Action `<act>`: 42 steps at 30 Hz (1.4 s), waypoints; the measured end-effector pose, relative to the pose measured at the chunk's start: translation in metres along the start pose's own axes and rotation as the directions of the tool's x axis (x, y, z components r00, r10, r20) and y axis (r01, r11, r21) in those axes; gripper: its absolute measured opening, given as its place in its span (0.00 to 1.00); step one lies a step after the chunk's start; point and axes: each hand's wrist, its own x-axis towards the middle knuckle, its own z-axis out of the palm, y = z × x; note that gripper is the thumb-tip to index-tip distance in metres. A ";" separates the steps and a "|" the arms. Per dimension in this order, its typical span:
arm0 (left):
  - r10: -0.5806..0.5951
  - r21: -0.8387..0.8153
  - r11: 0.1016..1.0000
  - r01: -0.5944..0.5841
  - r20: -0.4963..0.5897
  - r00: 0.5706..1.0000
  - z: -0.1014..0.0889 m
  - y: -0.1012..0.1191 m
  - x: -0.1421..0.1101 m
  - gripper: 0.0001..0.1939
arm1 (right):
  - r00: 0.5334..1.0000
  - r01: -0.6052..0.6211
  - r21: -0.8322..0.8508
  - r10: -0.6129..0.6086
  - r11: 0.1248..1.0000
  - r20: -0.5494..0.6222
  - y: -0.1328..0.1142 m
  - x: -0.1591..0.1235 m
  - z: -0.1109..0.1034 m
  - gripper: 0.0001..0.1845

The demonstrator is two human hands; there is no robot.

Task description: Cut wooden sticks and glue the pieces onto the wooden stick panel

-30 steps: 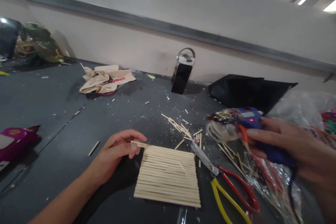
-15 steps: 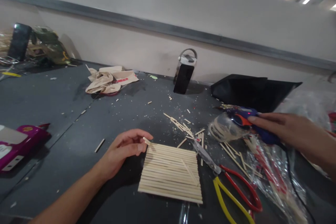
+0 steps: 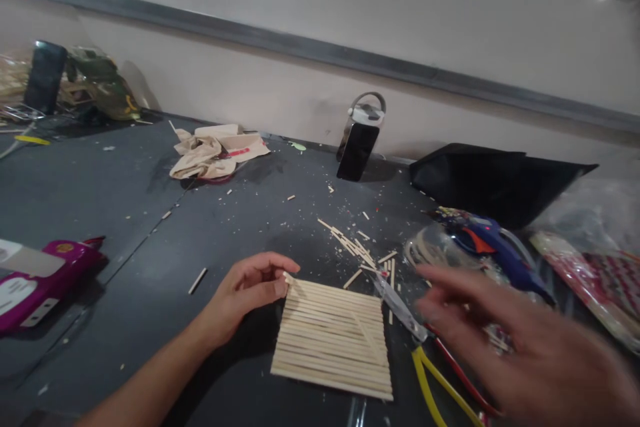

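Observation:
A flat panel of thin wooden sticks (image 3: 330, 340) laid side by side rests on the dark table, with one stick slanting across its right part. At its upper left corner, my left hand (image 3: 257, 287) pinches a short wooden stick (image 3: 289, 278) against the panel. My right hand (image 3: 495, 333), blurred by motion, holds nothing and has its fingers apart above the red and yellow handles of the scissors (image 3: 400, 303). Beyond it, a blue glue gun (image 3: 493, 243) with an orange trigger lies beside a clear plastic container (image 3: 430, 247).
Loose sticks (image 3: 350, 245) and small scraps are scattered behind the panel. A phone (image 3: 357, 150) leans against a bottle (image 3: 370, 110) near the wall. Crumpled brown paper (image 3: 215, 150), a black pouch (image 3: 490, 177), plastic packets (image 3: 585, 273) and a purple device (image 3: 55, 280) lie around.
My right hand has let go of the glue gun, now lying on the right, and moved nearer toward the scissors. My left hand keeps its pinch at the panel's corner.

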 end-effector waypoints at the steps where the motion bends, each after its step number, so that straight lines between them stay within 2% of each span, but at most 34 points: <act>1: -0.003 -0.011 1.000 0.003 -0.007 1.000 0.001 0.001 0.000 0.13 | 0.989 0.119 0.025 -0.121 0.993 0.091 -0.015 -0.001 0.013 0.13; 3: -0.008 -0.041 0.999 0.008 -0.015 1.000 0.002 0.002 0.000 0.12 | 0.952 0.263 0.083 -0.272 0.961 0.139 -0.038 0.003 0.037 0.12; 5: -0.012 -0.060 0.998 0.010 -0.024 1.000 0.003 0.003 0.000 0.12 | 0.931 0.320 0.115 -0.335 0.940 0.149 -0.052 0.011 0.056 0.13; 12: -0.019 -0.080 0.997 0.017 -0.032 0.999 0.004 0.001 0.003 0.12 | 0.891 0.275 0.248 -0.343 0.929 0.298 -0.066 0.036 0.087 0.14; 17: -0.012 -0.087 0.996 0.014 0.017 1.000 0.004 -0.003 0.004 0.11 | 0.906 0.246 0.301 -0.329 0.921 0.268 -0.068 0.038 0.100 0.10; 21: -0.021 -0.033 0.999 0.021 0.021 1.000 0.002 -0.003 0.001 0.12 | 0.919 0.208 0.318 -0.296 0.925 0.260 -0.067 0.039 0.104 0.04; 24: 0.011 0.110 0.994 -0.008 -0.024 1.000 0.001 0.001 -0.003 0.11 | 0.916 0.200 0.322 -0.294 0.925 0.274 -0.065 0.039 0.104 0.06; 28: 0.107 0.396 0.915 -0.075 -0.058 0.993 0.001 0.004 -0.007 0.16 | 0.912 0.256 0.347 -0.345 0.902 0.223 -0.063 0.038 0.104 0.08; 31: 0.145 0.512 0.853 -0.105 -0.038 0.989 0.003 0.002 -0.008 0.17 | 0.918 0.240 0.345 -0.328 0.907 0.222 -0.063 0.038 0.103 0.07; 37: 0.138 0.543 0.832 -0.109 -0.011 0.990 0.005 0.000 -0.007 0.15 | 0.909 0.261 0.281 -0.333 0.923 0.250 -0.061 0.038 0.101 0.08; 42: 0.145 0.552 0.824 -0.125 0.009 0.989 0.006 0.002 -0.006 0.13 | 0.884 0.273 0.256 -0.347 0.927 0.314 -0.059 0.040 0.099 0.08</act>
